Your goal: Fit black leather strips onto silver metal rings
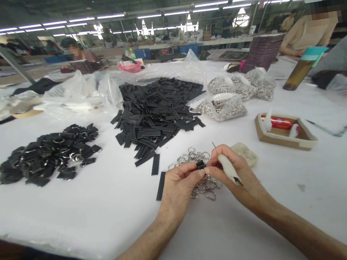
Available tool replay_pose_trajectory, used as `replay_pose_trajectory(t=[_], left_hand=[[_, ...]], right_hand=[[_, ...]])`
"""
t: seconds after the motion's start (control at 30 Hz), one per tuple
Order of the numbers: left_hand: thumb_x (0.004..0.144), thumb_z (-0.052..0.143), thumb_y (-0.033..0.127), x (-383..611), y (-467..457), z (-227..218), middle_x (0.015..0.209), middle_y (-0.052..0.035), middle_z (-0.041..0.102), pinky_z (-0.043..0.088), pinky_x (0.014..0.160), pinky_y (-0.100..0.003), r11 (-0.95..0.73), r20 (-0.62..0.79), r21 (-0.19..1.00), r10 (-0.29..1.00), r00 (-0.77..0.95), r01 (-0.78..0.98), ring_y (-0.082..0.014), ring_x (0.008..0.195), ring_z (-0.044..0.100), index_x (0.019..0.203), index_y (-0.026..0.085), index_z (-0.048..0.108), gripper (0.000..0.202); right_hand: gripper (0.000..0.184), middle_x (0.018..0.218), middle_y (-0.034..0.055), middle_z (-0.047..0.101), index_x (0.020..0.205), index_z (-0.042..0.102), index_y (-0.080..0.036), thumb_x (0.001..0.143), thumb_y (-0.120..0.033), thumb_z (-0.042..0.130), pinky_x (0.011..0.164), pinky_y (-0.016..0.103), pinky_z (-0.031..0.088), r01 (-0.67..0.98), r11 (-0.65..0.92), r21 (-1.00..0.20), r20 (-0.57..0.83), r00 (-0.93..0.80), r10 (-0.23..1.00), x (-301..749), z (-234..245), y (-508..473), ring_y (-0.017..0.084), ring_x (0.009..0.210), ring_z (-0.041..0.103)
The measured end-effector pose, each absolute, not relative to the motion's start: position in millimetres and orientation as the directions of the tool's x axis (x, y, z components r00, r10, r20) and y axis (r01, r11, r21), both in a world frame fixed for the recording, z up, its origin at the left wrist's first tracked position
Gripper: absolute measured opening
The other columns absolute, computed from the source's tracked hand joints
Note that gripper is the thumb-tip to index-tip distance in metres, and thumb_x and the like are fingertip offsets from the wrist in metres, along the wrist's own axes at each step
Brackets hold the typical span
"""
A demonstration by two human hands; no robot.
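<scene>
Between my two hands is a small black strip (200, 164), bent over; whether a ring is threaded in it is hidden by my fingers. My left hand (178, 186) pinches the strip from the left. My right hand (237, 172) pinches at its right side and also keeps a thin tool with a pale wrapped handle (229, 168) tucked in the palm, its thin tip pointing up and away. Beneath my hands lies a small heap of metal rings (209, 195). Just left of them rests a flat black strip (160, 186), with another strip (155, 164) behind it.
A large pile of black strips (157, 110) lies ahead. Folded strips with rings (47, 157) are heaped at left. Bags of rings (227, 106), a cardboard tray (288, 141) with a red tube, a bottle (304, 68) and a pale cloth (245, 154) lie rightward. Co-workers sit beyond.
</scene>
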State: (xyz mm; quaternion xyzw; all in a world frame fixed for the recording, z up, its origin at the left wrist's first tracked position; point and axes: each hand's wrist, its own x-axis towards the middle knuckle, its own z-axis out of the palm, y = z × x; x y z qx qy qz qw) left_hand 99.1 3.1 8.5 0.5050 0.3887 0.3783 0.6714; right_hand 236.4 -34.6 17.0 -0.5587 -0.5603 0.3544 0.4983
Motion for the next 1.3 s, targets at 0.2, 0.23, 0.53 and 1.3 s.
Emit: replay_pose_trajectory(t=[0.2,0.23,0.53,1.3], left_hand=[[0.072,0.059,0.019,99,3,10,0.058,-0.0005,0.059,0.036,0.055,-0.021,0.169,-0.12,0.982,0.907,0.404,-0.088,-0.0103,0.056,0.049,0.063,0.014,0.065,0.013],[0.072,0.059,0.019,99,3,10,0.059,-0.0007,0.059,0.036,0.055,-0.021,0.169,-0.12,0.982,0.906,0.405,-0.087,-0.0103,0.056,0.049,0.063,0.014,0.066,0.012],[0.067,0.065,0.019,99,5,8,0.058,-0.0015,0.062,0.041,0.057,-0.023,0.229,-0.181,0.969,0.915,0.359,-0.093,-0.0123,0.055,0.054,0.062,0.014,0.065,0.007],[0.069,0.063,0.023,98,6,8,0.068,-0.0024,0.061,0.039,0.057,-0.023,0.2,-0.143,0.977,0.865,0.481,-0.07,-0.0121,0.06,0.052,0.074,0.014,0.065,0.01]], right_hand=[[0.016,0.068,-0.0042,0.048,0.075,0.042,-0.02,0.072,-0.017,0.058,0.055,0.024,0.034,0.271,0.117,-0.955,0.155,0.121,0.98,237,16,-32,0.011,0.06,0.042],[0.017,0.068,-0.0043,0.048,0.075,0.043,-0.02,0.072,-0.017,0.059,0.055,0.024,0.034,0.273,0.115,-0.955,0.154,0.126,0.98,237,16,-32,0.011,0.06,0.042],[0.015,0.08,0.0001,0.057,0.079,0.045,-0.021,0.073,-0.019,0.058,0.064,0.029,0.043,0.207,0.172,-0.963,0.203,0.141,0.969,236,7,-30,0.015,0.072,0.053],[0.012,0.069,-0.0031,0.049,0.075,0.044,-0.021,0.073,-0.019,0.056,0.052,0.023,0.033,0.247,0.142,-0.959,0.159,0.047,0.986,241,28,-32,0.011,0.058,0.042]])
